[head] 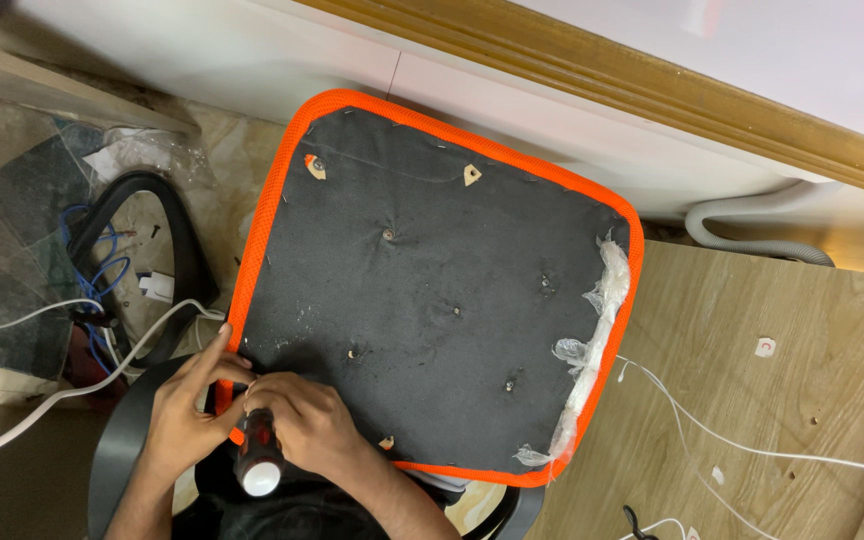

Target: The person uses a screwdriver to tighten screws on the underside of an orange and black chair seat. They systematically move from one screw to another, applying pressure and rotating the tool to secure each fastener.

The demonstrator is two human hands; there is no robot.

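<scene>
An upturned chair seat [432, 290] lies in front of me, its black underside rimmed with orange mesh fabric and dotted with several screw holes. My left hand [187, 410] rests at the seat's near-left corner, fingers pinching at the orange edge. My right hand [302, 420] is beside it, closed around a screwdriver [257, 455] with a dark handle, a red band and a white butt end. The tool's tip is hidden under my fingers at the same corner.
Torn clear plastic [592, 340] clings to the seat's right edge. A black chair armrest [187, 240], blue and white cables [102, 280] and plastic wrap lie at the left. A wooden board [782, 400] with white cords sits at the right, a grey hose [752, 225] by the wall.
</scene>
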